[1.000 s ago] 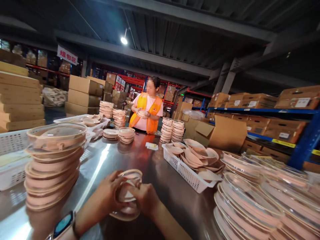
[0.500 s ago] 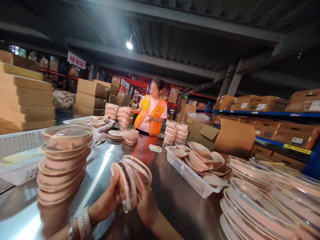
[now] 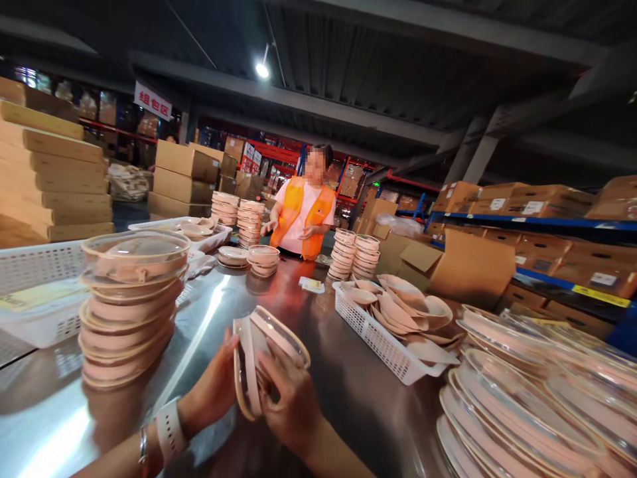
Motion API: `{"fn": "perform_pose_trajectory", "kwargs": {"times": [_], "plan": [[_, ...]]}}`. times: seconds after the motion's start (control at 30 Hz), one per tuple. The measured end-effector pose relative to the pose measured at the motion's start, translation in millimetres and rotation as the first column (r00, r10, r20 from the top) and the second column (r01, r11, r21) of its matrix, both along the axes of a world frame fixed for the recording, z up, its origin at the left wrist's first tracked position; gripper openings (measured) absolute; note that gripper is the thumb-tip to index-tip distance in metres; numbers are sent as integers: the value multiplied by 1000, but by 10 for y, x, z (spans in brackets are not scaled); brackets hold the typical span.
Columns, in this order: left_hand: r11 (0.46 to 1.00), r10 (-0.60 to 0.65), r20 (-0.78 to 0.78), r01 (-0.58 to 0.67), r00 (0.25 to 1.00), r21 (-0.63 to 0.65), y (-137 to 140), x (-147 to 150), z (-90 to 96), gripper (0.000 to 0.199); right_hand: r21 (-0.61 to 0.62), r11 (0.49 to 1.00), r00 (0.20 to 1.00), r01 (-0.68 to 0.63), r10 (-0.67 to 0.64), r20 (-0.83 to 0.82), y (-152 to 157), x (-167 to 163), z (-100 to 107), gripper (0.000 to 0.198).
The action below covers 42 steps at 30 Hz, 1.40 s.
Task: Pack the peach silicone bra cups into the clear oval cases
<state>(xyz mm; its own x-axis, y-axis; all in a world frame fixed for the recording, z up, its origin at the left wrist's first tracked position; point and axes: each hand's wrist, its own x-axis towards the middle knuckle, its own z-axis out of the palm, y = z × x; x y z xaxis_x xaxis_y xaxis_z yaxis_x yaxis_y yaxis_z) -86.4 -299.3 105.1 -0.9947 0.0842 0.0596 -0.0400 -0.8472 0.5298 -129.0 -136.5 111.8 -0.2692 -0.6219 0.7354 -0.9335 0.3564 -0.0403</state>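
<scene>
- Pouch [image 3: 253, 345], rounded, pink, apparently plastic-windowed, tilted above the glossy metal surface [image 3: 348, 411].
- Left hand [image 3: 216, 382]: grip holding the pouch's left edge.
- Right hand [image 3: 293, 398]: grip holding its right side.

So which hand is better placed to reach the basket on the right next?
Probably your right hand, nearer the basket than your left hand; both are on the pink cases.

Dark metal ceiling [image 3: 378, 60], bright lamp [image 3: 262, 69], blue-edged shelving [image 3: 552, 222]
</scene>
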Motion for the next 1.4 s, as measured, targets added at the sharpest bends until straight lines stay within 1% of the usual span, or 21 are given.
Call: {"fn": "perform_pose_trajectory", "kwargs": {"times": [0.1,0.2,0.3,0.37,0.4,0.43,0.47,0.5,0.53,0.57,0.63,0.7,0.77,0.83,0.9,0.97,1.07,1.17,1.23,1.33,1.4], "plan": [[996,-76,-22,77,997,50,-44,20,35,52,7,1000,1000,-7,7,7,18,38,64,40],[987,-129,-3,129,992,93,-75,10,12,45,108,993,998,-53,51,29,40,45,111,38],[989,-73,40,67,997,134,-107,-26,-21,40,171,962,959,-214,173,224,67,71,185,36],[989,18,77,-29,997,146,-157,-60,-36,41,86,936,860,-343,276,429,86,69,220,30],[987,58,102,-72,993,143,-192,-78,-42,43,-20,934,792,-357,314,523,92,52,221,28],[986,84,131,-101,988,133,-230,-93,-47,46,-162,940,731,-301,336,594,94,20,205,28],[986,97,159,-117,982,119,-267,-106,-49,50,-311,934,684,-175,343,644,91,-25,173,30],[987,100,175,-120,979,108,-297,-113,-47,53,-425,905,646,-18,335,686,80,-79,126,31],[988,102,189,-122,977,98,-315,-115,-39,56,-481,869,606,114,323,727,63,-138,67,33],[988,103,202,-123,974,89,-319,-112,-27,58,-490,853,566,178,319,760,40,-196,-2,36],[987,101,237,-127,966,98,-281,-88,10,58,-466,877,518,114,349,781,-16,-283,-148,44],[983,87,275,-128,958,134,-201,-54,44,52,-466,885,530,1,395,751,-71,-318,-267,50],[980,26,278,-80,960,184,-120,-22,50,48,-486,874,522,31,400,753,-110,-315,-331,54],[977,-56,253,1,966,213,-69,-4,17,49,-482,870,419,104,401,814,-129,-306,-342,55],[971,-120,230,66,966,228,-49,-2,-39,51,-496,862,305,102,447,841,-127,-319,-331,57],[968,-140,209,90,968,233,-39,-6,-86,49,-499,865,273,51,468,840,-99,-368,-331,61],[975,-148,173,114,974,189,6,8,-90,47,-404,915,401,-7,372,837,11,-496,-364,62],[984,-165,183,150,969,96,80,46,-29,50,-280,956,568,-86,278,775,169,-616,-402,36],[985,-168,190,157,967,73,111,60,6,51,-149,980,674,-131,199,712,253,-655,-413,24],[990,-118,173,103,978,91,109,44,5,48,62,997,848,-42,3,531,296,-646,-407,16],[990,-117,174,101,978,98,94,24,-26,49,107,993,871,54,-99,481,278,-614,-388,9]]}}
